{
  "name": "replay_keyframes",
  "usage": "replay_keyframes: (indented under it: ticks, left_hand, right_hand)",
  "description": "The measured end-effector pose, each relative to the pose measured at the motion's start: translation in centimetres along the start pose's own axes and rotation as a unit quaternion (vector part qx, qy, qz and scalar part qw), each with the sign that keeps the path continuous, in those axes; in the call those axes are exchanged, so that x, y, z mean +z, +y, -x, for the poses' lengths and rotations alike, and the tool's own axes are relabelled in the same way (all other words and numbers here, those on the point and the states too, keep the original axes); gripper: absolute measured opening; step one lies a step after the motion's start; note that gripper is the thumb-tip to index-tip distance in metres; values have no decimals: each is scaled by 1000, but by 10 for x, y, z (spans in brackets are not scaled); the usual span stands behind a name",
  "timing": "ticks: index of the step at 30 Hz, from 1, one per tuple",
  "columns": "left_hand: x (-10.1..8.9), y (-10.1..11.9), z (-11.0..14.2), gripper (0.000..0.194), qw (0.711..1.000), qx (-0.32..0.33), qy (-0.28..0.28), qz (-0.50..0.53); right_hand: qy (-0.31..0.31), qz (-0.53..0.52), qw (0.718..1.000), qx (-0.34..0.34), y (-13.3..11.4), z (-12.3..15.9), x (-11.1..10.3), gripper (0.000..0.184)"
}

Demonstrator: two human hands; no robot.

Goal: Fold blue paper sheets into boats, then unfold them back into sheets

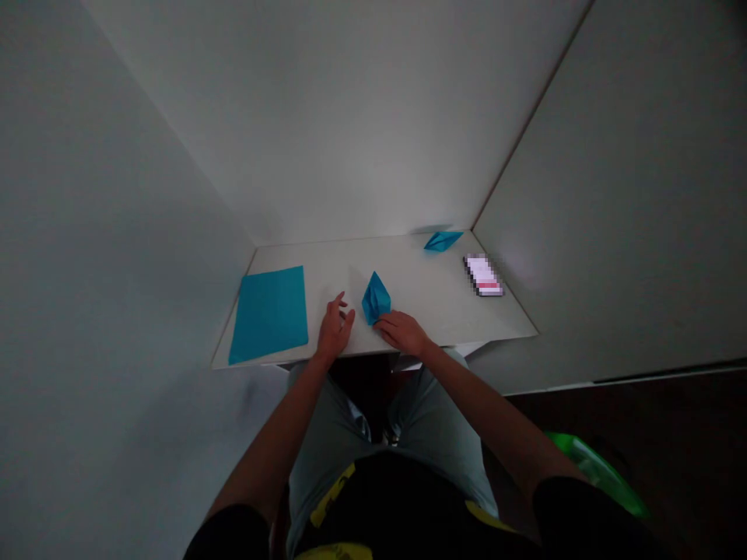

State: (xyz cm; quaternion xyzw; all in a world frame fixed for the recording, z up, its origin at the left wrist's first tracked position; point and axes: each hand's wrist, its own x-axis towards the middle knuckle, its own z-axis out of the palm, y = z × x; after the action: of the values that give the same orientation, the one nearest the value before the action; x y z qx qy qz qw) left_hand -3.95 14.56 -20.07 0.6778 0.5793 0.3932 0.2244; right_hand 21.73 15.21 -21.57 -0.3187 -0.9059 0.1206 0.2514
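Head view: left hand [335,328], half-open and empty, just beside folded blue paper piece [376,299]; right hand [404,331], open and nearly flat, touching that piece's lower edge without gripping. On white bench [408,264]: flat blue paper sheet [268,315] at left, second folded piece [443,241] at back, pixelated object [483,275] at right.

White tabletop [408,268], blue sheet [268,315], origami pieces [377,299]
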Motion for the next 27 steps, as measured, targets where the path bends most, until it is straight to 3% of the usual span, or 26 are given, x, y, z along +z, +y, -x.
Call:
replay_keyframes:
  ticks: [4, 8, 12, 15, 19, 24, 27]
  left_hand:
    - [26, 14, -15, 70, 999, -49, -7, -5]
    - [25, 15, -22, 57, 995, -91, -24, -29]
    - [23, 15, -21, 56, 994, -101, -22, -21]
    - [23, 16, -19, 57, 995, -97, -17, -20]
    - [22, 16, -19, 33, 995, -85, -22, -45]
    - [23, 12, -22, 39, 997, -37, -34, -51]
    - [22, 11, -22, 37, 999, -6, -41, -5]
  right_hand:
    - [-22, -5, 999, -37, -4, 2, -3, 32]
    - [-21, -38, 999, -25, -10, 2, -6, 36]
    - [13, -108, 993, 41, -10, 5, -10, 45]
    - [80, -155, 977, 123, -1, 4, -10, 45]
    - [152, -191, 946, 213, 13, 2, -7, 51]
    - [119, -267, 934, 204, 13, 0, -13, 60]
    - [86, -309, 926, 197, 12, -2, -20, 63]
